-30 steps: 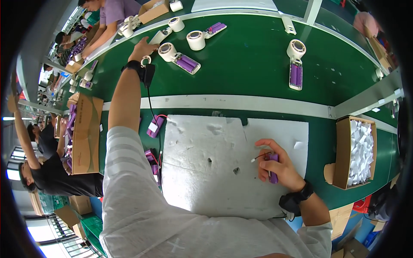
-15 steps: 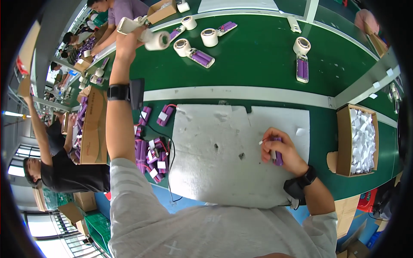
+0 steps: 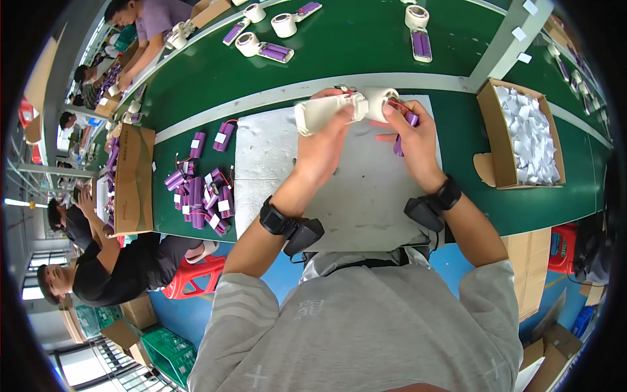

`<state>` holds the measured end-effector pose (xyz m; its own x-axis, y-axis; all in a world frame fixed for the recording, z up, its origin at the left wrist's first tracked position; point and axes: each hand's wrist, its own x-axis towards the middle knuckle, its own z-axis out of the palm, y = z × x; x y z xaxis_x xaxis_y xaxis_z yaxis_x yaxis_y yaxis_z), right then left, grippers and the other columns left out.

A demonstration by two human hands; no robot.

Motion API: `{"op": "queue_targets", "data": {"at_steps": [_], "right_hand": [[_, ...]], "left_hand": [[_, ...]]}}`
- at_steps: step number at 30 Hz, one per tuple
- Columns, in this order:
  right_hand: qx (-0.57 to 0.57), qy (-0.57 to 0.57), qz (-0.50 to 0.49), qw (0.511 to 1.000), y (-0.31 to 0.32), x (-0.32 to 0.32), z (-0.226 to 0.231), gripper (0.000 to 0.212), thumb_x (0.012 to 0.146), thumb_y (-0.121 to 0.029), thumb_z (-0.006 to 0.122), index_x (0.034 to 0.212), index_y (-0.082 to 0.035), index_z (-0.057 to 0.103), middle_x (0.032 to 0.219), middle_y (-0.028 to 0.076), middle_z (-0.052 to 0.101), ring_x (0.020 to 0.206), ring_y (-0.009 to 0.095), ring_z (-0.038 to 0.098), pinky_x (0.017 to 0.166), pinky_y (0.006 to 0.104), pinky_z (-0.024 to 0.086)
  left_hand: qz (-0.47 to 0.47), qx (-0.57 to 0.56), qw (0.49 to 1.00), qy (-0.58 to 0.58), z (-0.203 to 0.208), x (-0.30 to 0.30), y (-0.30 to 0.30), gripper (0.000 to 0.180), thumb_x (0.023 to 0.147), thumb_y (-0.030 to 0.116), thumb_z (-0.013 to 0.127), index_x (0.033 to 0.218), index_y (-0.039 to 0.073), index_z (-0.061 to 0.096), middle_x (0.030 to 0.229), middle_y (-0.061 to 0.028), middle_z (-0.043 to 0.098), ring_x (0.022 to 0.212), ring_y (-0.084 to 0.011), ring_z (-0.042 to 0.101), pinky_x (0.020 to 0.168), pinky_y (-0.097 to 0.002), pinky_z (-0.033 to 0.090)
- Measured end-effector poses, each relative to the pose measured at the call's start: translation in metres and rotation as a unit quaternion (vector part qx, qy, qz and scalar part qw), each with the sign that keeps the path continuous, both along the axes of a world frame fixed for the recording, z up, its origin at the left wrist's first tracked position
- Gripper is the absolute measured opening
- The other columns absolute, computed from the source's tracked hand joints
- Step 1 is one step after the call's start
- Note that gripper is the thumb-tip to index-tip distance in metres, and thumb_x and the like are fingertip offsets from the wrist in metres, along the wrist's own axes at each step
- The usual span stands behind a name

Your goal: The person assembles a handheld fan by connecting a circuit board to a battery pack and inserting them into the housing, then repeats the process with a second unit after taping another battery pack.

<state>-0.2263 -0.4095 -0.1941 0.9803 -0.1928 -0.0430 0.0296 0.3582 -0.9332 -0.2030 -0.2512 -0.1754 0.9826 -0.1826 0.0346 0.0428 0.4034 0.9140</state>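
Housing: white, held up over the far part of the foam sheet; long axis left to right, handle shell toward the left edge of the bench, round head toward the right edge.
Left hand: wrapped round the housing near its neck, thumb across the near face, other fingers mostly hidden behind.
Right hand: fingers narrow, curled on a purple battery pack; thumb and fingertips up by the round head, contact there hard to confirm.
Pack vs. head: pack just right of the round head and a bit closer to the bench's near edge; its long axis slants, far end tipped toward the right edge, so crosswise to the housing. Right hand is the nearer one to it.
Red lead: between pack and round head; joined or loose, cannot tell.
Spare packs: loose pile left of the foam sheet, toward the bench's near left corner, white labels on.
Box: cardboard, right of the foam sheet, near the rail, filled with white pieces.
Open units: beyond the rail, three toward the far left corner, another toward the right; purple cells showing.
Carton: brown, at the bench's left end.
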Motion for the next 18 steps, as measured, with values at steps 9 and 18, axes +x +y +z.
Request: {"op": "queue_targets", "data": {"at_steps": [9, 18], "right_hand": [[-0.31, -0.034, 0.055, 0.949, -0.03, 0.012, 0.0, 0.028, 0.077, -0.015, 0.078, 0.086, -0.004, 0.054, 0.088, 0.002, 0.059, 0.066, 0.005, 0.049, 0.058, 0.0201, 0.045], [-0.384, -0.091, 0.05, 0.917, -0.02, 0.01, -0.005, 0.026, 0.075, 0.001, 0.074, 0.081, -0.003, 0.049, 0.104, 0.004, 0.062, 0.076, 0.005, 0.05, 0.062, 0.0238, 0.043]], "left_hand": [[-0.241, 0.121, 0.963, -0.014, 0.002, 0.018, 0.042, 0.049, 0.078, -0.01, 0.064, 0.123, 0.005, 0.049, 0.114, -0.0071, 0.058, 0.106, -0.0189, 0.06, 0.089, -0.0283, 0.048], [-0.192, 0.244, 0.942, -0.125, -0.038, 0.014, 0.044, 0.033, 0.074, -0.011, 0.063, 0.103, 0.003, 0.062, 0.103, -0.0066, 0.062, 0.093, -0.0173, 0.064, 0.077, -0.0276, 0.054]]}}
